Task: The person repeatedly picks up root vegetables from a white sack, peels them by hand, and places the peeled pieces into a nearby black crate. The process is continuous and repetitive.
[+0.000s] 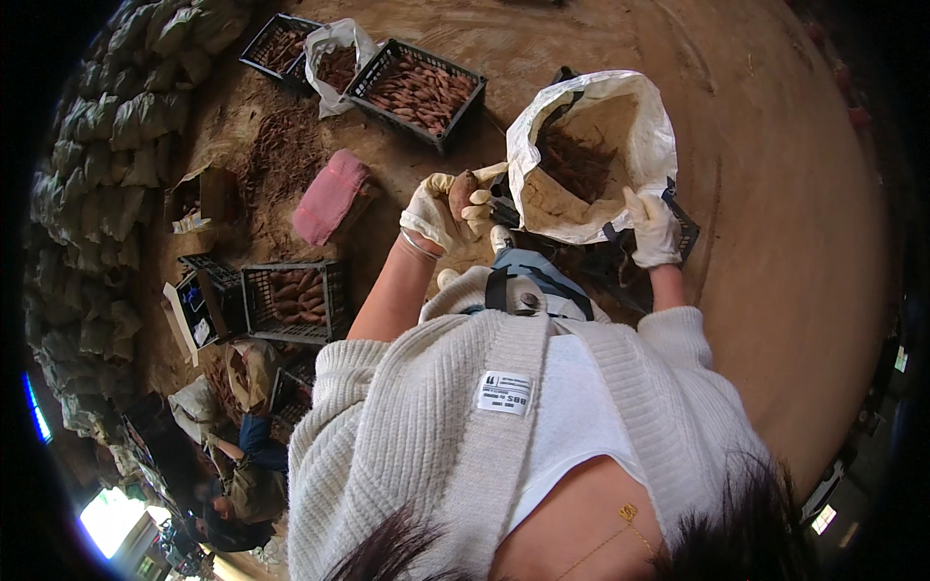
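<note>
My left hand (434, 212), in a pale glove, holds a reddish sweet potato (461, 194) between thumb and fingers, just left of a large white woven sack (519, 156). The sack's mouth gapes upward, with thin reddish roots or small sweet potatoes (574, 163) lying inside. At the sack's near right rim, my gloved right hand (654, 226) grips the folded edge. Part of a black plastic crate (683, 221) shows behind that hand; the rest is hidden by the sack.
A black crate (476, 98) of sweet potatoes stands ahead, beside a smaller white sack (341, 36). Left are a pink mesh bundle (330, 196), another crate (327, 301) of sweet potatoes and stacked filled sacks (109, 189). A co-worker (251, 486) bends at lower left.
</note>
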`<state>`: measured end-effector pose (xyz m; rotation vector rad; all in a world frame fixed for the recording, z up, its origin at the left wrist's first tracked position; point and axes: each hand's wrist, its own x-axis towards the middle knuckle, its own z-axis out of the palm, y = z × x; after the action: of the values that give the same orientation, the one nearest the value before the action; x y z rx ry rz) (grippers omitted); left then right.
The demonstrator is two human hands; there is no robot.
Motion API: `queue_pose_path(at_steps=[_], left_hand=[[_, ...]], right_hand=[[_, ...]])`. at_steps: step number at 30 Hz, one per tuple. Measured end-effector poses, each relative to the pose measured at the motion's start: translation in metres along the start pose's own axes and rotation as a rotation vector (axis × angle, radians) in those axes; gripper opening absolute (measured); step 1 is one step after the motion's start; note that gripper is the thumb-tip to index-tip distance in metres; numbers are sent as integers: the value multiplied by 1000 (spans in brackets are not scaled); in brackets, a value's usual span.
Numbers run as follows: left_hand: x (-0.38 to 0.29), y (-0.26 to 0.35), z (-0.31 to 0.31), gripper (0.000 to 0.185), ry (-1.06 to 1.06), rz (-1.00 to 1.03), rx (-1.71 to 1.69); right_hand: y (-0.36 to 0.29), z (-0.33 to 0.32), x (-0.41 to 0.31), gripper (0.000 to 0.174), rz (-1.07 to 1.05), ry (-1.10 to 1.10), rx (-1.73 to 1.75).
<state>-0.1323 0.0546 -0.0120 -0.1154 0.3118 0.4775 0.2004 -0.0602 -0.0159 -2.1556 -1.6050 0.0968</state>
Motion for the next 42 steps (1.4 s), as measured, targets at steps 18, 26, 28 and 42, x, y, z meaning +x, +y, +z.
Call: queue_pose_path(at_steps=[18,26,28,42], left_hand=[[33,-8,-3,37,-374,-168,-87],[67,-46,-9,43,-209,299,-36],[67,-45,-19,37,-147,312,-29],[59,-61,-20,29,318,516,381]], right_hand=[[-2,-20,-32,44,442,-637,-73],[-146,-13,-2,29,218,-384,861],[-160,-8,11,25,362,-496,1052],[-163,31,11,18,109,-286,499]])
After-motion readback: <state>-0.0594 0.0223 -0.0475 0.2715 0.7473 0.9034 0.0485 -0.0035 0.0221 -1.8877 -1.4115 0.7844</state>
